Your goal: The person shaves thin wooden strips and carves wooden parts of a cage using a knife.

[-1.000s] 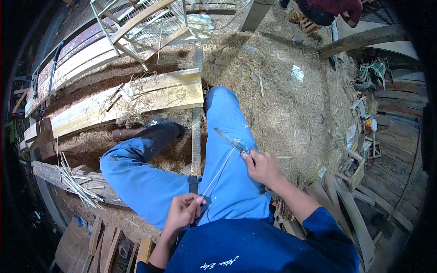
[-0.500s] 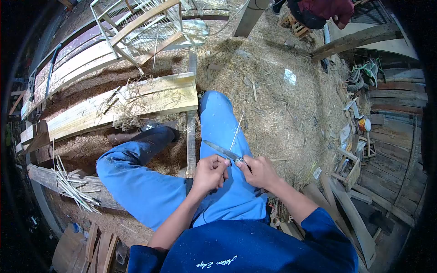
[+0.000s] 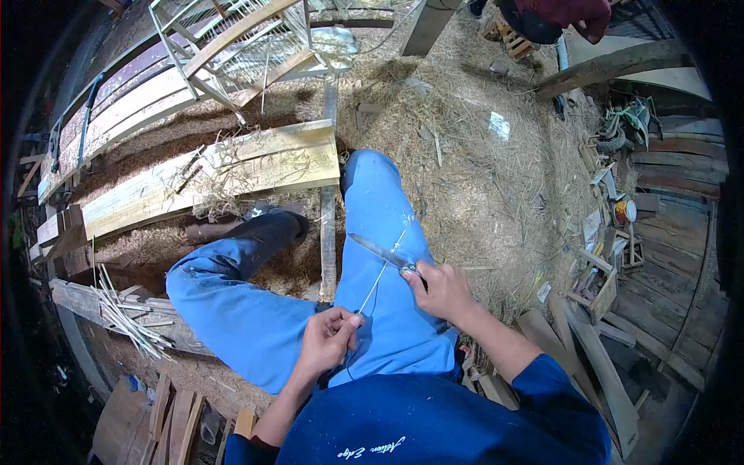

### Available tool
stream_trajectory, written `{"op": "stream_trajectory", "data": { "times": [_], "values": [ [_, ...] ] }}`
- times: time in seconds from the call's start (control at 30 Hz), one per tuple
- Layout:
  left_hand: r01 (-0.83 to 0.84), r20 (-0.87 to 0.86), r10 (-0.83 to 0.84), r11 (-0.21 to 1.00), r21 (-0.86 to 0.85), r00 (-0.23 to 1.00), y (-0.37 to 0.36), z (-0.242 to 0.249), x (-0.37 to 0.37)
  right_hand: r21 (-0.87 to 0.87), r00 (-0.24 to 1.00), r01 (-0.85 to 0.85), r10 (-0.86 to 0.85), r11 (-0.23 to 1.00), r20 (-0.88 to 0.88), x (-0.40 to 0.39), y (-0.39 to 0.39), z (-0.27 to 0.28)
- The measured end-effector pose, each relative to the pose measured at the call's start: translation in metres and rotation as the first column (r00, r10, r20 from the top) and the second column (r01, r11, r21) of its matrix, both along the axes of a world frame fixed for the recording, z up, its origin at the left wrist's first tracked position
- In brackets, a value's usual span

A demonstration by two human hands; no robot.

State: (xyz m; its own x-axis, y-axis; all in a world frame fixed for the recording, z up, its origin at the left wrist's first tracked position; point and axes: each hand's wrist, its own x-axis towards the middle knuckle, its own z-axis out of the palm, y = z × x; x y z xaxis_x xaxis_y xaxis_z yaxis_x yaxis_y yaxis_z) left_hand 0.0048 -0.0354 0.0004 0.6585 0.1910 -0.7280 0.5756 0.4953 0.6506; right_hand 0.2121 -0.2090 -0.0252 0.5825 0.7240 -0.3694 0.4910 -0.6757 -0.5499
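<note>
Over the blue-trousered right thigh, my right hand (image 3: 443,291) is closed round the handle of a knife (image 3: 377,249), its blade pointing up and left. My left hand (image 3: 328,339), closer to my body, pinches the lower end of a thin pale wooden stick (image 3: 373,287). The stick slants up and right and crosses the knife blade, its far tip showing just beyond it. Blade and stick appear to touch. Part of the knife handle is hidden inside my right fingers.
A bundle of thin sticks (image 3: 128,314) lies on a plank at left. Shavings cover a long board (image 3: 256,165) and the floor (image 3: 465,194). A slatted wooden frame (image 3: 232,46) stands at upper left. Another person (image 3: 554,17) is at the top right. Loose planks (image 3: 593,364) lie at lower right.
My left hand has moved down and left, away from the knife, drawing the stick back along the blade. My right hand and the knife have stayed nearly in place.
</note>
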Motion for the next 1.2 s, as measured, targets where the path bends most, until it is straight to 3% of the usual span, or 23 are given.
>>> {"op": "stream_trajectory", "data": {
  "times": [0.4, 0.67, 0.8, 1.2],
  "values": [
    [-0.018, -0.105, 0.009, 0.996, -0.084, 0.994, 0.009, 0.016, -0.046, -0.013, 0.993, 0.097, -0.096, 0.995, 0.073, -0.001, -0.002, -0.008],
    [0.032, -0.019, -0.032, 0.999, 0.005, 0.999, -0.011, -0.018, 0.062, 0.037, 1.0, -0.022, 0.022, 0.999, -0.015, -0.002, 0.002, 0.016],
    [0.035, -0.013, -0.034, 0.997, 0.064, 0.999, -0.012, -0.026, 0.075, 0.037, 1.0, -0.014, 0.015, 0.999, -0.023, 0.0, -0.001, 0.011],
    [0.056, -0.081, -0.054, 0.998, 0.026, 0.995, 0.006, 0.018, -0.012, -0.023, 0.997, 0.054, -0.053, 0.998, 0.062, 0.003, 0.005, 0.002]
  ]
}}
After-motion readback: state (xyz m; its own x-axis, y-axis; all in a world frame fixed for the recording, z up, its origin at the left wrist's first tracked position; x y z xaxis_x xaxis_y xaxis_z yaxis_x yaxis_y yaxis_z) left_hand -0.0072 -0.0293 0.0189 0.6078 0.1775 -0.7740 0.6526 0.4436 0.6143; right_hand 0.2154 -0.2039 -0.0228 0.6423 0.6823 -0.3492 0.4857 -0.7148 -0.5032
